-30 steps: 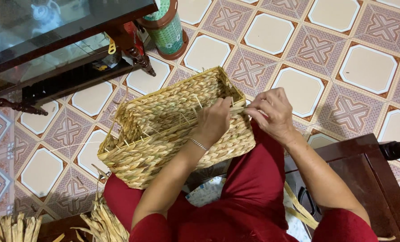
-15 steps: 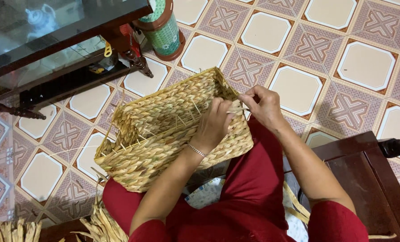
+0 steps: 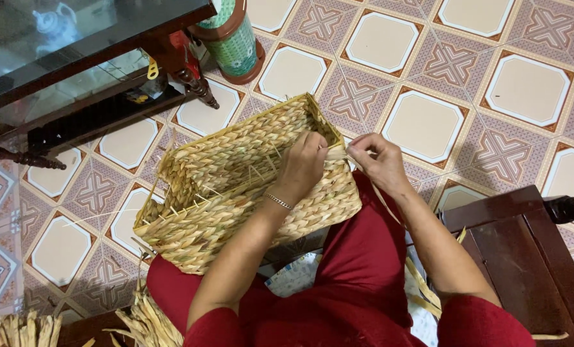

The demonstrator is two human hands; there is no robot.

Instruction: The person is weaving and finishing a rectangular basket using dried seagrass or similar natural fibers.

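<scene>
A rectangular woven straw basket [image 3: 223, 186] rests on my lap, tilted with its opening facing up and left. My left hand [image 3: 304, 164] lies over the basket's near rim, fingers curled on the weave, with a thin bracelet at the wrist. My right hand [image 3: 376, 156] sits just right of the rim, its fingers pinched on a pale straw strand [image 3: 340, 152] that runs from the rim between both hands. Loose fibre ends stick out of the basket's walls.
A dark glass-topped table [image 3: 75, 71] stands at the upper left, with a green patterned cylinder container [image 3: 232, 38] beside it. A dark wooden stool [image 3: 525, 257] is at the right. Bundles of dried straw [image 3: 139, 321] lie at the bottom left on the patterned tile floor.
The basket has shifted slightly up and left on my lap. My right hand has moved in closer to the rim, and my left hand has slid along the rim toward it.
</scene>
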